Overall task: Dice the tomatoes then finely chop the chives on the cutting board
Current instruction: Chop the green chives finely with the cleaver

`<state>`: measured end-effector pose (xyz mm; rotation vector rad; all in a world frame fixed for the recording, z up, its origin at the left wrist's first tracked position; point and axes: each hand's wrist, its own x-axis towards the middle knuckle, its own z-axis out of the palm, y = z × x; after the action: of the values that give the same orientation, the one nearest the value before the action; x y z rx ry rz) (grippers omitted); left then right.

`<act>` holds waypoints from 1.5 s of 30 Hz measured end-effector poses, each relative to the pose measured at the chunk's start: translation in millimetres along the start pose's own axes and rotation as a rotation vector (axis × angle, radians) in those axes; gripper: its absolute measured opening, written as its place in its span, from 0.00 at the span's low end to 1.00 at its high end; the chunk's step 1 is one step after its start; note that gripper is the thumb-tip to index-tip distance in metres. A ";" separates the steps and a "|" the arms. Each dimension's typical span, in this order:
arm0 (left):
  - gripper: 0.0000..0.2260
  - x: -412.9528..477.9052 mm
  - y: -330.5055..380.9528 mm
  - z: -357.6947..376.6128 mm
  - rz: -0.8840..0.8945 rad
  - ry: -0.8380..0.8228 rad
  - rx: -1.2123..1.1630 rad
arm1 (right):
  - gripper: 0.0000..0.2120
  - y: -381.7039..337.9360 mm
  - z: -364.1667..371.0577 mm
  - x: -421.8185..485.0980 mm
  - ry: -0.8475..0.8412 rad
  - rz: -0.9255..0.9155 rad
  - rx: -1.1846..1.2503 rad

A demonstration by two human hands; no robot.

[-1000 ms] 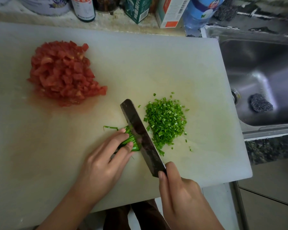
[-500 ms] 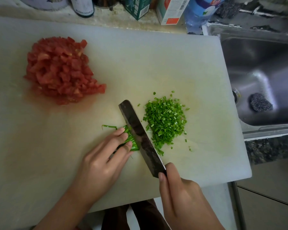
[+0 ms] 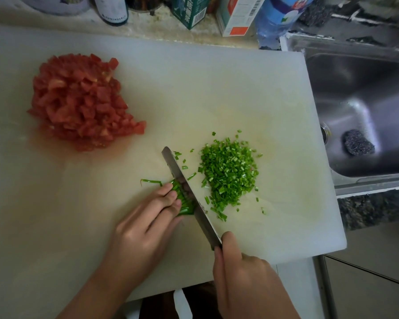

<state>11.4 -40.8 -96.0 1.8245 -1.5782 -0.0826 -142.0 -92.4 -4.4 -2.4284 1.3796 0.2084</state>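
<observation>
Nearest, the knife [image 3: 189, 194] is being clamped in the right hand [image 3: 247, 279], fingers curled round its handle. Beyond that grip, the blade is being stood more upright than a second ago, probably mid-stroke. Left of it, the remaining chive bundle [image 3: 182, 201] is being pressed onto the cutting board [image 3: 194, 88] by the left hand [image 3: 143, 233], fingers extended. Right of the blade, fresh bits are being shed beside the chopped chives [image 3: 228, 173]. Farthest, the diced tomatoes [image 3: 81, 102] are lying done, so the task is nearing its end.

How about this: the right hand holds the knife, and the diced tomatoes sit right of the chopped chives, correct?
No. The head view shows the diced tomatoes left of the chopped chives. The right hand does hold the knife.
</observation>
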 end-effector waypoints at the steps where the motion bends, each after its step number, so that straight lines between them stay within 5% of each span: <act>1: 0.07 -0.1 -0.2 -0.1 -0.014 0.000 -0.013 | 0.08 -1.1 1.9 1.1 0.000 0.004 -0.017; 5: 0.07 -0.6 -1.5 -0.2 -0.022 -0.009 -0.031 | 0.04 -0.9 5.9 9.7 0.016 -0.037 -0.044; 10: 0.07 0.4 -1.6 -0.7 0.006 -0.006 -0.015 | 0.18 -6.6 8.4 28.9 -0.013 -0.092 -0.130; 12: 0.07 0.6 -1.8 -0.2 0.019 -0.005 -0.001 | 0.09 -8.5 11.2 31.9 0.059 -0.102 -0.128; 21: 0.06 1.8 -1.3 -3.0 0.016 -0.028 -0.031 | 0.11 1.7 13.9 10.1 -0.064 -0.036 0.003; 29: 0.06 2.0 -0.9 -3.1 0.018 -0.039 -0.013 | 0.05 -6.5 17.4 30.0 -0.012 -0.051 0.135; 33: 0.07 0.2 -0.5 -2.3 0.020 -0.033 -0.038 | 0.07 -0.5 17.6 13.2 -0.079 -0.020 0.159; 37: 0.05 0.0 -2.7 -2.1 0.022 -0.044 -0.046 | 0.07 -13.9 19.5 46.8 0.076 -0.120 0.175; 45: 0.05 1.0 -2.4 -3.6 0.022 -0.037 -0.061 | 0.11 4.7 20.6 30.3 0.058 -0.138 0.278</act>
<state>15.3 -40.1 -94.2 1.7674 -1.6042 -0.1540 -129.6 -111.6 -33.4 -2.2990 1.1702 -0.0835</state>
